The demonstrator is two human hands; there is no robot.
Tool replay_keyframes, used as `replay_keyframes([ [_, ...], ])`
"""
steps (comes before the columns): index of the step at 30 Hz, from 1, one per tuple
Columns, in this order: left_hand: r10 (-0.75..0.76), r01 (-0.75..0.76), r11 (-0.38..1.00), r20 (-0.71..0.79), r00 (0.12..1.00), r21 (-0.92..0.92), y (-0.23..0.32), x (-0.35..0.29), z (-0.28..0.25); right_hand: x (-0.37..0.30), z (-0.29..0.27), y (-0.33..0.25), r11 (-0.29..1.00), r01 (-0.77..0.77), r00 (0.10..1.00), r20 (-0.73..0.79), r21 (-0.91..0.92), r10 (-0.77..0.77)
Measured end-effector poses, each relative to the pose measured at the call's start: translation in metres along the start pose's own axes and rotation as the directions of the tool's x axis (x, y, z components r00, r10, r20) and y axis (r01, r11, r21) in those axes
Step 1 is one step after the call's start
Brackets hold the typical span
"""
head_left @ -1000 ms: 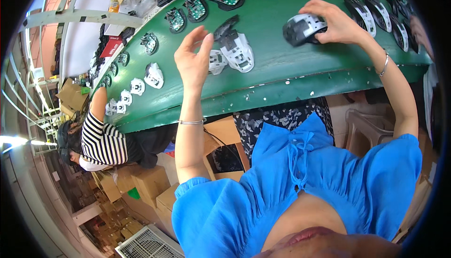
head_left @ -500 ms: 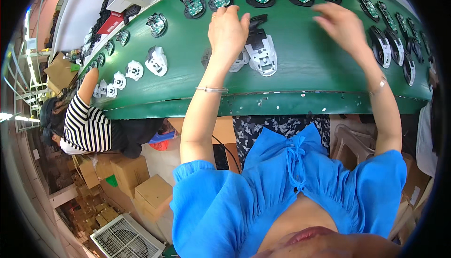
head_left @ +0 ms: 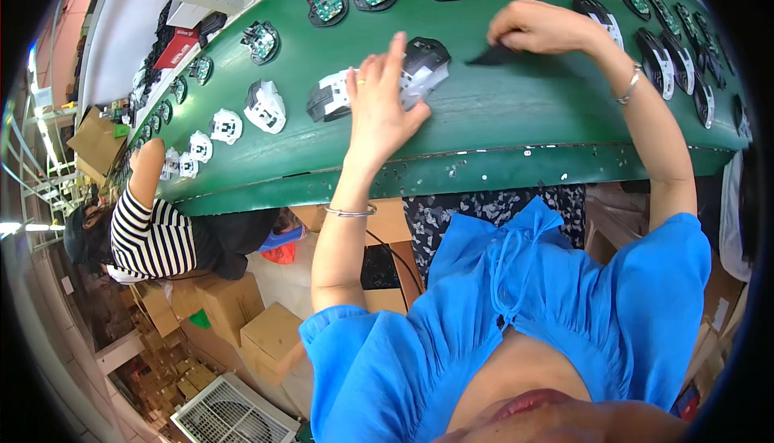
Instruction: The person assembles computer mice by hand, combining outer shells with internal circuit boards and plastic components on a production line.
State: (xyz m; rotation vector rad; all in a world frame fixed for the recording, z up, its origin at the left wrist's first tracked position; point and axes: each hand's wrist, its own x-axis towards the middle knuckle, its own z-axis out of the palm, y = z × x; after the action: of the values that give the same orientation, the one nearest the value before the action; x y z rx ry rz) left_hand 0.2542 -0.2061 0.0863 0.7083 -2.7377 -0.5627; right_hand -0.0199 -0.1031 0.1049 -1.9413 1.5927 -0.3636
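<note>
1. The green work surface (head_left: 516, 116) spans the upper part of the view and carries all the parts told of below.
2. A co-worker in a striped top (head_left: 153, 233) sits at its far left, one arm reaching onto the green.
3. The left hand (head_left: 380, 116) is spread, index finger raised and thumb held well away from it, palm over the surface. The grip is wide.
4. The right hand (head_left: 544, 28) is up and to the right, its fingertips drawn together in a narrow pinch.
5. A black-and-white mouse shell (head_left: 427, 68) lies just right of the left hand, in the gap beyond index finger and thumb; it is blurred, so whether the fingers touch it is hard to say.
6. A second, grey-and-white shell (head_left: 329, 96) lies on the other side of that hand, partly hidden by it.
7. A small dark piece (head_left: 493, 56) hangs below the right fingertips, held at its upper end, its pointed end toward the first shell but apart from it.
</note>
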Motion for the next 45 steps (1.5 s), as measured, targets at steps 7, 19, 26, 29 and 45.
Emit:
replay_keyframes([
  [7,0.164,-0.158,0.953,-0.004,0.986,0.259,0.015,0.014,0.001,-0.006,0.012,-0.014,0.987,0.007,0.982,-0.187,-0.162,-0.038],
  [19,-0.398,0.372,0.831,-0.025,0.917,0.414,0.066,0.055,0.009,-0.005,0.040,-0.031,0.808,-0.587,0.659,-0.549,0.052,0.514],
  [26,-0.157,0.185,0.967,-0.162,0.974,0.176,0.028,0.036,0.014,-0.012,0.056,-0.006,0.883,-0.317,0.692,-0.553,0.345,0.465],
  [29,-0.278,0.468,0.686,0.393,0.876,-0.557,0.026,0.027,-0.013,-0.022,0.047,-0.015,0.726,-0.107,0.775,-0.401,0.679,0.488],
  [45,0.028,0.438,-0.024,0.438,0.899,-0.898,0.063,-0.005,0.007,-0.016,0.002,-0.112,0.944,0.288,0.752,-0.572,-0.161,-0.327],
])
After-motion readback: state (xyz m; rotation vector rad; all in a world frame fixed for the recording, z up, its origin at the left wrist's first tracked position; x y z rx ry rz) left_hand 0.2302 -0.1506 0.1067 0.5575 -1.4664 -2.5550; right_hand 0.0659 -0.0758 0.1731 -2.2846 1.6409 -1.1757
